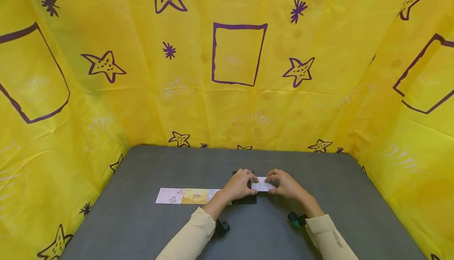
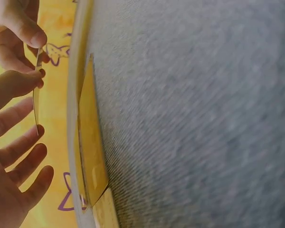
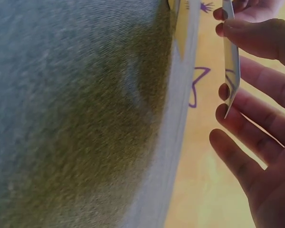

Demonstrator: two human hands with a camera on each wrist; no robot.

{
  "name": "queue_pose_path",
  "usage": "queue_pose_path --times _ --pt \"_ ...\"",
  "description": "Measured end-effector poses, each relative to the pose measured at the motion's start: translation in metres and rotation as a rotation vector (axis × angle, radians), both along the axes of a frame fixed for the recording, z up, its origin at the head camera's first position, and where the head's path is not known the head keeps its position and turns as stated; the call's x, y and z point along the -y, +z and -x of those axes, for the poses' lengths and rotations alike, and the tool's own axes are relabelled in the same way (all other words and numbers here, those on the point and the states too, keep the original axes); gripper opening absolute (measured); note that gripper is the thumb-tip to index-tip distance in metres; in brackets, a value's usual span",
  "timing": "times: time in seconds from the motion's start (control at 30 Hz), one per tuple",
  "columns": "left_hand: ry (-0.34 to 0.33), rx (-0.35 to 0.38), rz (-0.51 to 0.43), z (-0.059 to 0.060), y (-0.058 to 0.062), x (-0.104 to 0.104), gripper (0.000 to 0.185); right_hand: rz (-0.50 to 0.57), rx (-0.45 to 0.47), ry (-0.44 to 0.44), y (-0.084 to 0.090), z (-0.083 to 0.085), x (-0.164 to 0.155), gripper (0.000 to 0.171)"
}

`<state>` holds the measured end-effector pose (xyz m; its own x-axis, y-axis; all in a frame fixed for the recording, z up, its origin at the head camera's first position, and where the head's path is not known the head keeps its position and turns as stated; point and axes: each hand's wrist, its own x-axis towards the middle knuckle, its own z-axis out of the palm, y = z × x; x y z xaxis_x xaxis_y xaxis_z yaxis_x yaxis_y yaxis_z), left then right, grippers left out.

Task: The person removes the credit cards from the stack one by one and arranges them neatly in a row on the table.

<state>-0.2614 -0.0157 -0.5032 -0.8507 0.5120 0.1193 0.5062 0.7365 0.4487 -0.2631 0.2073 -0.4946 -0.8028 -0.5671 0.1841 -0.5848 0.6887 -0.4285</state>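
Observation:
A white card with small print is held by both hands above the table. My left hand pinches its left end between thumb and fingers, while my right hand pinches the right end. Both wrist views show this card nearly edge-on, clear of the table. Left of the hands lies a row of cards: a pale pink one, a yellow one and a pale one partly hidden by the left hand. A black flat piece lies at the row's right end, below the held card.
The grey cloth-topped table is enclosed at the back and sides by yellow curtains with purple drawings. Dark straps hang at both wrists, close to the table.

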Motion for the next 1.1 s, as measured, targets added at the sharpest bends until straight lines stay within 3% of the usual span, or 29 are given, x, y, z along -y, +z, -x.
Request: queue_pose_path --times 0.23,0.4,1.1 --pt "-0.005 0.012 0.013 -0.006 -0.004 -0.006 0.029 0.066 -0.062 0.050 -0.005 -0.007 -0.007 0.022" --pt "-0.005 0.010 0.036 -0.008 -0.007 -0.010 0.031 0.031 0.033 -0.009 -0.008 -0.009 -0.009 0.023" --pt "-0.006 0.028 0.132 -0.012 -0.011 -0.019 0.031 0.013 0.125 -0.013 -0.018 -0.011 -0.015 0.024"
